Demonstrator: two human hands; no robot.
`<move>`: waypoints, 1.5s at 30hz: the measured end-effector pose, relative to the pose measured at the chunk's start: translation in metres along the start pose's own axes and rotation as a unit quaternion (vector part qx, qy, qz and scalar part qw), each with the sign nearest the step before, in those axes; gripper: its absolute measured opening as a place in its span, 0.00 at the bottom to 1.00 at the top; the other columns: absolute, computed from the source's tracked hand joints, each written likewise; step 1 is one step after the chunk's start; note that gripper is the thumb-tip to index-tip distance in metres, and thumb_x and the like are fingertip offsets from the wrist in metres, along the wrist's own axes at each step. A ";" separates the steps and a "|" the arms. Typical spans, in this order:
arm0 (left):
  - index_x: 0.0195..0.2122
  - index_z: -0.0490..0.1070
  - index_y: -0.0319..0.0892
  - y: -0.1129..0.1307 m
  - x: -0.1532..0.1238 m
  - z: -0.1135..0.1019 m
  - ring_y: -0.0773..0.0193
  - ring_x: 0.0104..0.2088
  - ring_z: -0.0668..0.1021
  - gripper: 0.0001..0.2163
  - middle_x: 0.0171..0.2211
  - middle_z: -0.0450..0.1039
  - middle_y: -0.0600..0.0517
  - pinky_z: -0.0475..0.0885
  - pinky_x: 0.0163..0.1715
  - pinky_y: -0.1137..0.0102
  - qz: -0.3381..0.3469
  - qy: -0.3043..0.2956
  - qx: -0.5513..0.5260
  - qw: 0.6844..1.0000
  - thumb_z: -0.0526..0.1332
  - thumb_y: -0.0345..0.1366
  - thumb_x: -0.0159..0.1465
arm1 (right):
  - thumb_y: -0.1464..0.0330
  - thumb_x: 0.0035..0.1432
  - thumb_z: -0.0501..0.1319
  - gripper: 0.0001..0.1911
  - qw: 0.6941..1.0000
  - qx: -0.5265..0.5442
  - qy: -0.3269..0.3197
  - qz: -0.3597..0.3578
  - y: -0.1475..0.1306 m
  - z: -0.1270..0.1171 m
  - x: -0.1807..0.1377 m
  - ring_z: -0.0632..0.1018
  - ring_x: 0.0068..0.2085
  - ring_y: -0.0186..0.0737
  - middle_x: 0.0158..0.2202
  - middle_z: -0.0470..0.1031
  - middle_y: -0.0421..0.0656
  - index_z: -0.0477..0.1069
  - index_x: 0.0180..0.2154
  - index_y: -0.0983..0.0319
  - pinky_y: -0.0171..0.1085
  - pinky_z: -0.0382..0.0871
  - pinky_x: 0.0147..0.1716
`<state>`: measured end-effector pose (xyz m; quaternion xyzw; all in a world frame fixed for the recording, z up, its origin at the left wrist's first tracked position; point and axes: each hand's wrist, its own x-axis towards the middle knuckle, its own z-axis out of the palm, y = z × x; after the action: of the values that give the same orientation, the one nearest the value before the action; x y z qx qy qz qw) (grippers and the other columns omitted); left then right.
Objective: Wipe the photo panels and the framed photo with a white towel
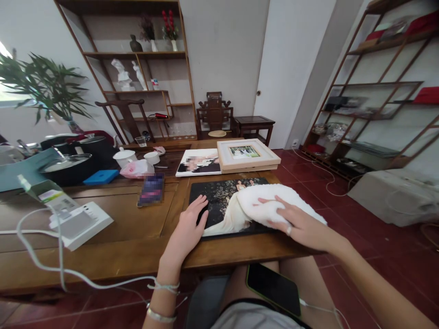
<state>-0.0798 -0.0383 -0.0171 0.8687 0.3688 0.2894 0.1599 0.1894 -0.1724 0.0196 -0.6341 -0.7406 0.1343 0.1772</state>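
Photo, seemingly being wiped
Left edge under open left hand; towel clasped rightward by right hand; steadiness needed next.

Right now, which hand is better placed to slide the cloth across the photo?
Probably the right hand: it holds the cloth on the photo, while the left hand rests at the photo's left edge.

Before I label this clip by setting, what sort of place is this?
Probably a home sitting room, though a small office or showroom is possible. The signs are a dark wooden chair by the wall, a display shelf holding white statuettes, and a leafy plant.
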 end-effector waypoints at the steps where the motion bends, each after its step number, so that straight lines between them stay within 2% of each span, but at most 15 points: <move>1: 0.51 0.68 0.36 0.000 0.000 0.000 0.59 0.60 0.64 0.17 0.57 0.65 0.43 0.60 0.59 0.57 0.000 -0.002 0.000 1.000 0.49 0.35 0.65 | 0.56 0.61 0.49 0.18 1.000 -0.003 0.004 0.011 0.005 -0.001 0.011 0.55 0.63 0.53 0.57 0.65 0.44 0.72 0.39 0.58 0.52 0.51 0.59; 6: 0.51 0.68 0.36 0.000 0.001 -0.001 0.58 0.59 0.65 0.17 0.56 0.66 0.42 0.59 0.59 0.57 0.004 0.000 -0.007 1.000 0.50 0.35 0.64 | 0.57 0.61 0.48 0.18 0.999 -0.037 0.030 0.025 0.027 -0.007 0.067 0.68 0.52 0.53 0.44 0.74 0.49 0.70 0.37 0.60 0.47 0.62 0.49; 8: 0.50 0.69 0.37 0.000 0.001 -0.001 0.57 0.59 0.65 0.16 0.56 0.66 0.43 0.59 0.59 0.57 0.004 0.002 -0.010 1.000 0.50 0.36 0.64 | 0.59 0.61 0.47 0.17 0.998 -0.046 0.033 0.020 0.032 -0.009 0.084 0.71 0.48 0.52 0.41 0.74 0.49 0.70 0.36 0.61 0.46 0.63 0.47; 10: 0.50 0.69 0.38 0.000 0.002 -0.002 0.58 0.59 0.65 0.16 0.56 0.66 0.43 0.59 0.59 0.58 0.001 0.001 -0.010 1.000 0.50 0.36 0.64 | 0.60 0.62 0.47 0.17 0.998 -0.049 0.033 0.014 0.034 -0.010 0.093 0.70 0.48 0.53 0.41 0.74 0.49 0.70 0.36 0.62 0.46 0.62 0.47; 14: 0.51 0.68 0.37 0.000 0.002 -0.001 0.58 0.60 0.64 0.17 0.57 0.65 0.43 0.59 0.59 0.58 -0.001 -0.006 -0.003 1.000 0.49 0.35 0.64 | 0.62 0.62 0.48 0.15 0.998 -0.058 0.032 -0.010 0.024 -0.005 0.085 0.67 0.53 0.54 0.46 0.73 0.49 0.70 0.38 0.61 0.49 0.57 0.53; 18: 0.52 0.67 0.36 0.000 0.001 -0.001 0.59 0.60 0.64 0.17 0.57 0.64 0.42 0.59 0.60 0.58 -0.003 -0.007 0.001 1.000 0.49 0.35 0.65 | 0.64 0.61 0.50 0.13 0.994 -0.067 0.033 -0.077 -0.005 0.004 0.049 0.61 0.59 0.50 0.56 0.66 0.49 0.71 0.37 0.61 0.52 0.49 0.59; 21: 0.52 0.67 0.36 0.001 0.000 -0.001 0.59 0.60 0.64 0.18 0.58 0.64 0.43 0.59 0.59 0.58 -0.008 -0.006 0.006 1.000 0.49 0.35 0.65 | 0.67 0.59 0.52 0.10 0.990 -0.063 -0.006 -0.126 -0.029 0.007 0.019 0.57 0.62 0.47 0.59 0.62 0.50 0.70 0.32 0.62 0.53 0.42 0.62; 24: 0.52 0.67 0.35 0.001 0.000 -0.001 0.58 0.60 0.64 0.18 0.58 0.63 0.42 0.59 0.60 0.57 -0.010 -0.006 0.010 1.000 0.49 0.35 0.65 | 0.70 0.58 0.53 0.09 0.987 -0.040 -0.042 -0.149 -0.043 0.005 0.003 0.53 0.64 0.46 0.60 0.61 0.47 0.70 0.29 0.62 0.53 0.38 0.62; 27: 0.52 0.67 0.35 0.000 0.000 0.000 0.58 0.60 0.64 0.18 0.58 0.64 0.42 0.59 0.59 0.57 -0.002 -0.005 0.007 1.000 0.49 0.35 0.65 | 0.65 0.61 0.51 0.11 0.989 -0.004 -0.066 -0.131 -0.042 -0.002 0.010 0.54 0.63 0.47 0.61 0.60 0.45 0.70 0.32 0.61 0.52 0.44 0.61; 30: 0.51 0.68 0.35 -0.002 0.001 0.000 0.58 0.60 0.64 0.18 0.57 0.65 0.42 0.59 0.59 0.58 0.003 -0.003 0.005 1.000 0.49 0.35 0.65 | 0.59 0.63 0.48 0.17 0.994 0.003 -0.058 -0.088 -0.029 -0.005 0.037 0.61 0.60 0.51 0.59 0.63 0.46 0.71 0.39 0.61 0.51 0.51 0.58; 34: 0.51 0.68 0.33 -0.002 0.002 -0.001 0.59 0.60 0.64 0.18 0.57 0.65 0.41 0.59 0.60 0.59 0.004 -0.005 0.008 1.000 0.49 0.36 0.65 | 0.60 0.63 0.47 0.18 0.997 -0.029 -0.014 -0.065 -0.009 -0.003 0.084 0.70 0.51 0.51 0.46 0.74 0.49 0.71 0.39 0.62 0.50 0.56 0.53; 38: 0.51 0.68 0.34 -0.001 0.002 -0.001 0.59 0.60 0.65 0.17 0.57 0.65 0.41 0.59 0.60 0.59 0.006 -0.005 0.011 1.000 0.49 0.36 0.65 | 0.62 0.63 0.47 0.17 0.997 -0.041 0.021 -0.055 -0.001 0.000 0.115 0.71 0.47 0.51 0.44 0.74 0.50 0.71 0.38 0.64 0.50 0.59 0.51; 41: 0.51 0.68 0.34 -0.001 0.002 -0.001 0.59 0.59 0.65 0.18 0.57 0.65 0.41 0.59 0.60 0.59 0.006 0.001 0.009 1.000 0.49 0.36 0.65 | 0.64 0.63 0.48 0.15 0.997 -0.048 0.027 -0.058 -0.006 0.001 0.113 0.70 0.48 0.50 0.43 0.74 0.50 0.71 0.37 0.65 0.51 0.56 0.53; 43: 0.51 0.68 0.35 -0.002 0.001 0.000 0.58 0.59 0.65 0.17 0.57 0.65 0.41 0.59 0.60 0.58 0.006 0.004 0.007 1.000 0.49 0.36 0.65 | 0.65 0.62 0.49 0.14 0.996 -0.049 0.028 -0.066 -0.014 0.003 0.099 0.70 0.48 0.49 0.42 0.75 0.49 0.71 0.36 0.64 0.51 0.53 0.55; 45: 0.51 0.68 0.35 -0.002 0.001 0.000 0.58 0.59 0.65 0.17 0.57 0.65 0.42 0.59 0.59 0.58 0.006 0.002 0.004 1.000 0.49 0.36 0.65 | 0.66 0.62 0.49 0.13 0.996 -0.042 0.031 -0.078 -0.025 0.007 0.077 0.69 0.52 0.47 0.46 0.73 0.49 0.71 0.36 0.63 0.51 0.50 0.58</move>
<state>-0.0805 -0.0363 -0.0176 0.8711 0.3653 0.2901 0.1537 0.1535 -0.1000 0.0309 -0.5848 -0.7870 0.0690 0.1839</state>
